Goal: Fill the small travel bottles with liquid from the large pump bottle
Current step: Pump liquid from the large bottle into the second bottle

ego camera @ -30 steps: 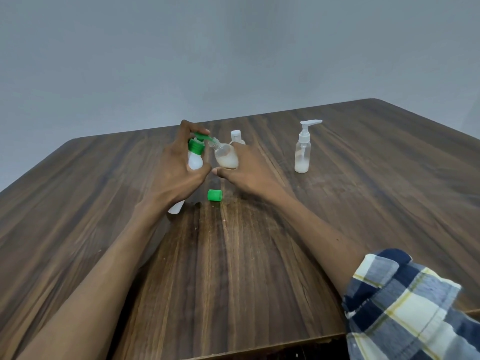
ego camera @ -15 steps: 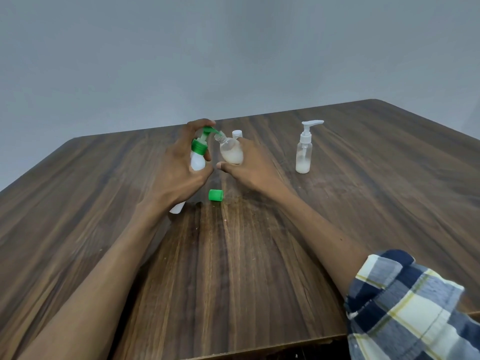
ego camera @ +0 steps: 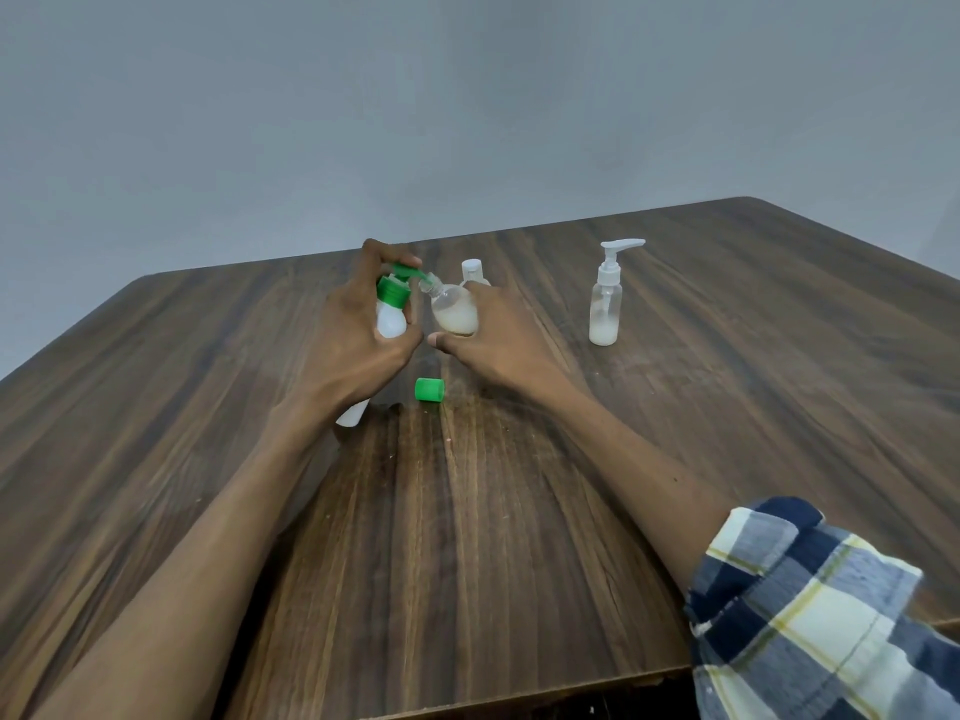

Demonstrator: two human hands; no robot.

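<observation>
Fingers of the left hand (ego camera: pixel 358 324) are wrapping around the white pump bottle (ego camera: pixel 389 317), with a fingertip sitting on top of its green pump head (ego camera: pixel 402 272); this grip is grasping the bottle about its upper body, so the green collar is showing above the thumb and the white base (ego camera: pixel 353 414) is poking out below the wrist, just above the worktop (ego camera: pixel 519 537). The bottle is leaning, its top tipped away from the camera and slightly rightward. The green nozzle is pointing right and meeting the open neck of a small clear travel bottle (ego camera: pixel 453 311).

That travel bottle is lying in the grip of the right hand (ego camera: pixel 493 335), whose fingers are curling round its far side while the thumb is reaching beneath it. It is tilting, neck up and to the left, and whitish liquid is filling roughly its lower half.

Just behind the right hand, a second small bottle with a white cap (ego camera: pixel 471 267) is standing mostly hidden. A loose green cap (ego camera: pixel 429 390) is lying on its side on the worktop, near and below both hands. Well to the right, a clear pump-top bottle (ego camera: pixel 605 304) is standing upright with a little white liquid at its bottom. A plaid sleeve (ego camera: pixel 810 610) is covering the right upper arm.
</observation>
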